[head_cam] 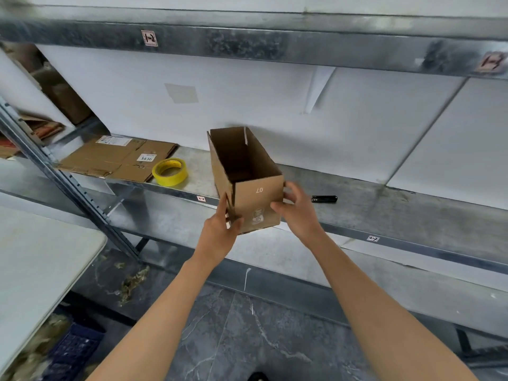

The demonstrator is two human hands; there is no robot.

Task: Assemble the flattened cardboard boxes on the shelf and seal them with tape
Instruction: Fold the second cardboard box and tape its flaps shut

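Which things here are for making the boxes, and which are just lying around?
For the job:
opened box, gripped by the left hand and right hand; flattened cardboard on the shelf; yellow tape roll beside the cardboard.

Just lying about:
small black tool on the shelf (cannot tell what kind); white table; blue crate.
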